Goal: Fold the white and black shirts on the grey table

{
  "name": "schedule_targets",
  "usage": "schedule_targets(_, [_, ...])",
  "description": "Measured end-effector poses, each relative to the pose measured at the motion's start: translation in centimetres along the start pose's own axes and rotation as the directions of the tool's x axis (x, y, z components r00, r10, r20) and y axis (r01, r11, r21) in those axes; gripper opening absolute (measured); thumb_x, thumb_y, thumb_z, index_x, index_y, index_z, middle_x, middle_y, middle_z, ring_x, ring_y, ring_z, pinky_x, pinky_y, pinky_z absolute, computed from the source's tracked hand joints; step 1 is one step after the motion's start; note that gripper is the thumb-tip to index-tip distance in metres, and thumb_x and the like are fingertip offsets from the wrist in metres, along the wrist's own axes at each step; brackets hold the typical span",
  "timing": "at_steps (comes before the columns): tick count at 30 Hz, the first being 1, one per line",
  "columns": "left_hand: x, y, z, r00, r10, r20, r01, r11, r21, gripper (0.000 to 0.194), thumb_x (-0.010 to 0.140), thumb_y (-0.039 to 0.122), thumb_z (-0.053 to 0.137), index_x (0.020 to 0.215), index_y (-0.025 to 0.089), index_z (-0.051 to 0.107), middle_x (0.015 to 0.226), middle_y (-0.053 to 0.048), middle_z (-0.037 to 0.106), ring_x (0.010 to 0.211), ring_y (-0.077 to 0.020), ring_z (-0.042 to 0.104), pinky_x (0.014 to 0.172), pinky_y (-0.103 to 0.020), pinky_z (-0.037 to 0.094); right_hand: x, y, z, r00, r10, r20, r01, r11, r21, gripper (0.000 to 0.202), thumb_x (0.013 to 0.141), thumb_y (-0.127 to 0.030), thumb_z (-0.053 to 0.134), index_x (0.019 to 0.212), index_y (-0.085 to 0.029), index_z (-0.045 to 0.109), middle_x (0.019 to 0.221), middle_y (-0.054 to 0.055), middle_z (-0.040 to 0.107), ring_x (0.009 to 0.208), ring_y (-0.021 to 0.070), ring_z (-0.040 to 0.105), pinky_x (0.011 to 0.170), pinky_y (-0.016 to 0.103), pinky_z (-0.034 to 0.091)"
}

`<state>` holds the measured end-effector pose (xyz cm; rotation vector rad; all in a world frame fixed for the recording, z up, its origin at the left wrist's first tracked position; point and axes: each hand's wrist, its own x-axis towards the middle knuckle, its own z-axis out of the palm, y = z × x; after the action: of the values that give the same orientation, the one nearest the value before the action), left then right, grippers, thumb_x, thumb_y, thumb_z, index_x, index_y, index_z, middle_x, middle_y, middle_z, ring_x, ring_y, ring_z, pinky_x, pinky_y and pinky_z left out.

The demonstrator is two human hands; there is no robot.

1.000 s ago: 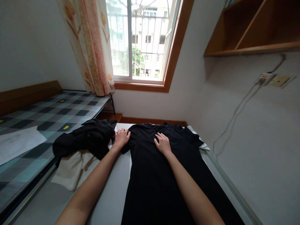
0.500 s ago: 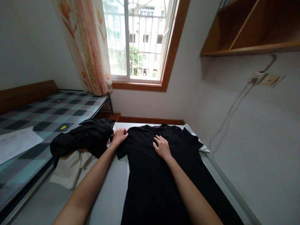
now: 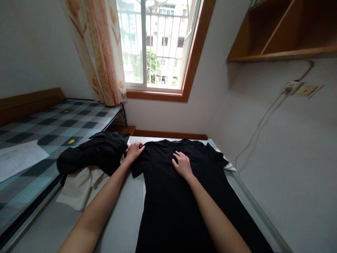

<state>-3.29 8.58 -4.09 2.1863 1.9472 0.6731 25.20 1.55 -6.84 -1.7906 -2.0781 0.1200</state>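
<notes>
A black short-sleeved T-shirt (image 3: 171, 196) lies spread out on a pale surface, its neckline toward the window. My left hand (image 3: 134, 151) is at the shirt's left shoulder, with its fingers curled together on the cloth there. Flat on the chest below the neckline rests my right hand (image 3: 182, 164), its fingers spread and nothing held. Left of my left hand is a crumpled heap of black cloth (image 3: 94, 153). Beige cloth (image 3: 79, 188) shows under that heap.
The pale table-like surface (image 3: 123, 211) runs along the right wall. On the left is a bed with a checked mattress (image 3: 86, 121) and a paper sheet (image 3: 21, 158). A wooden shelf (image 3: 284, 54) hangs upper right, above a socket (image 3: 293, 87) with a dangling cable (image 3: 259, 124).
A small red spot by my left fingertips no longer shows, and those fingers have shifted slightly. My right hand and the shirt stay put. The view has moved a little.
</notes>
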Motion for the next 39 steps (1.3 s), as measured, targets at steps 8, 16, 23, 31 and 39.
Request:
schedule_targets(8, [-0.6, 0.9, -0.5, 1.0, 0.015, 0.022, -0.017, 0.997, 0.081, 0.03, 0.095, 0.04, 0.038, 0.11, 0.023, 0.058, 0.093, -0.008, 0.07, 0.088, -0.0239, 0.067, 0.078, -0.032, 0.046, 0.0, 0.0, 0.0, 1.0, 0.004, 0.001, -0.004, 1.0, 0.004, 0.041, 0.092, -0.036, 0.045, 0.127, -0.021, 0.061, 0.14, 0.007, 0.052, 0.132, 0.0241, 0.04, 0.11, 0.04, 0.027])
schedule_targets(16, [-0.8, 0.0, -0.2, 0.991, -0.091, 0.094, 0.072, 0.978, 0.195, 0.034, 0.097, 0.042, 0.033, 0.111, 0.023, 0.057, 0.091, -0.01, 0.071, 0.09, -0.0255, 0.067, 0.076, -0.033, 0.046, 0.1, 0.0, 0.0, 1.0, 0.002, -0.004, -0.002, 1.0, 0.007, 0.04, 0.092, -0.035, 0.046, 0.126, -0.021, 0.061, 0.139, 0.007, 0.053, 0.132, 0.0242, 0.041, 0.11, 0.04, 0.027])
schedule_targets(23, [0.4, 0.5, -1.2, 0.999, -0.045, -0.002, 0.045, 0.996, -0.077, 0.03, 0.095, 0.039, 0.037, 0.106, 0.019, 0.058, 0.089, -0.008, 0.07, 0.087, -0.0231, 0.067, 0.078, -0.031, 0.047, 0.1, 0.1, 0.1, 1.0, -0.004, -0.017, 0.004, 1.0, 0.014, 0.039, 0.091, -0.035, 0.048, 0.126, -0.021, 0.061, 0.137, 0.008, 0.054, 0.131, 0.0243, 0.041, 0.109, 0.041, 0.028])
schedule_targets(31, [0.8, -1.3, -2.6, 0.949, 0.001, 0.314, 0.056, 0.984, -0.172, 0.035, 0.075, 0.037, 0.064, 0.104, 0.018, 0.063, 0.098, -0.006, 0.07, 0.088, -0.0213, 0.066, 0.077, -0.027, 0.05, 0.1, 0.1, 0.2, 1.0, 0.007, -0.008, -0.007, 1.0, 0.016, 0.04, 0.091, -0.035, 0.049, 0.126, -0.021, 0.061, 0.138, 0.008, 0.053, 0.131, 0.0239, 0.041, 0.109, 0.041, 0.028])
schedule_targets(39, [0.6, -0.3, -3.2, 0.975, -0.044, 0.217, 0.049, 0.999, -0.02, 0.024, 0.084, 0.027, 0.052, 0.103, 0.018, 0.064, 0.107, -0.008, 0.069, 0.1, -0.0219, 0.064, 0.087, -0.028, 0.046, 0.2, 0.2, 0.3, 1.0, 0.001, -0.014, -0.001, 1.0, 0.012, 0.039, 0.092, -0.035, 0.048, 0.126, -0.021, 0.061, 0.138, 0.008, 0.053, 0.131, 0.0239, 0.04, 0.109, 0.041, 0.028])
